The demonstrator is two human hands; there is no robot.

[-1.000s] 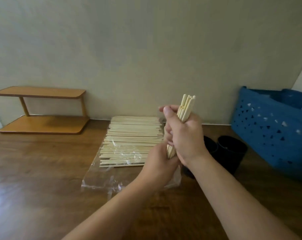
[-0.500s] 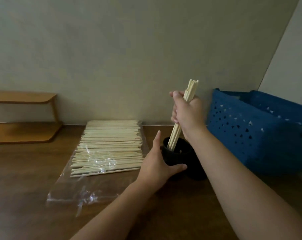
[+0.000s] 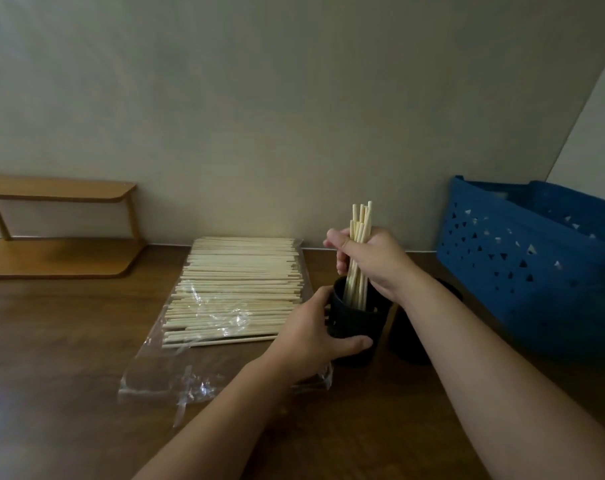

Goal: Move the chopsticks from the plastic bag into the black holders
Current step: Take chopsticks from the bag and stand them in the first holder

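My right hand [image 3: 373,261] grips a bundle of pale wooden chopsticks [image 3: 359,230] held upright, with their lower ends inside a black holder [image 3: 354,323]. My left hand [image 3: 311,334] holds that holder round its left side, thumb across the front. A second black holder [image 3: 411,336] stands just to the right, partly hidden behind my right forearm. To the left, a large stack of chopsticks [image 3: 238,289] lies flat in a clear plastic bag [image 3: 162,368] on the wooden table.
A blue perforated basket [image 3: 522,265] stands at the right against the wall. A small two-tier wooden shelf [image 3: 58,230] sits at the back left. The brown table [image 3: 51,375] stretches toward me in front of the bag.
My right hand carried the bundle from above the bag over to the black holder and lowered its ends inside. My left hand let go of the bundle and took hold of the holder.
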